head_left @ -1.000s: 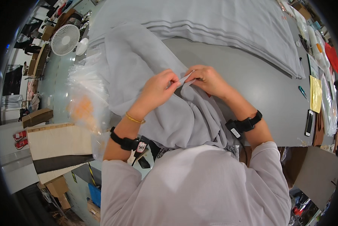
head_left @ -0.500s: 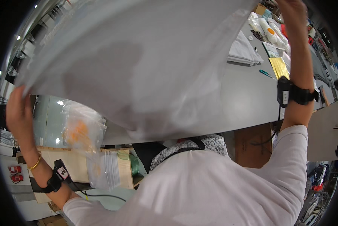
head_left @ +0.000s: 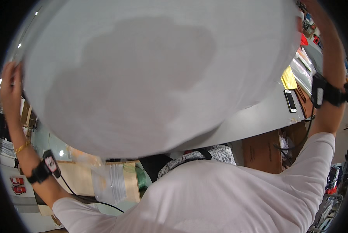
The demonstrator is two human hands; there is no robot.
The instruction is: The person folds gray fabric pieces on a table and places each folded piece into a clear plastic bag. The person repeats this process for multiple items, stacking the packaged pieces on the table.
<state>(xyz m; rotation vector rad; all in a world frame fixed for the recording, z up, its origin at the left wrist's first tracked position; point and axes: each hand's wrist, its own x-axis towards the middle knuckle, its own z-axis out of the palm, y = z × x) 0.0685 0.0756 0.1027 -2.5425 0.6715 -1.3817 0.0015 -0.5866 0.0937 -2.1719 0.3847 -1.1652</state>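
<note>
Busy work room w/ a long grey table (head_left: 255, 120) running off to the right. On the table, far right: a phone (head_left: 290, 101) lying flat, a yellow paper (head_left: 287, 77) just past it, more stuff behind that's too small to tell. Under the table edge there's a brown cardboard box (head_left: 261, 153). Low on the left, near the floor: a flat brown board (head_left: 131, 178) w/ a clear plastic bag (head_left: 111, 182) in front of it.

Big thing here = a pale grey cloth (head_left: 154, 73). It's held up high, spread wide, right in front of the camera, & fills most of the view. It hides most of the table. A darker patch shows in the middle of the cloth. Bottom edge hangs in a curve above the person's white shirt (head_left: 220, 194).

Left hand (head_left: 11, 87) is up at the cloth's left edge, fingers closed on it. That arm has a thin gold bracelet (head_left: 21, 147) & a black wrist band (head_left: 44, 167) w/ a wire running down from it.

Right hand (head_left: 317, 15) is up at the top right corner; the hand itself is mostly cut off at the rim, so can't tell its grip for sure, but the cloth ends right there. Black band (head_left: 323, 95) on that wrist too.

Hands are far apart, one at each side of the cloth.
</note>
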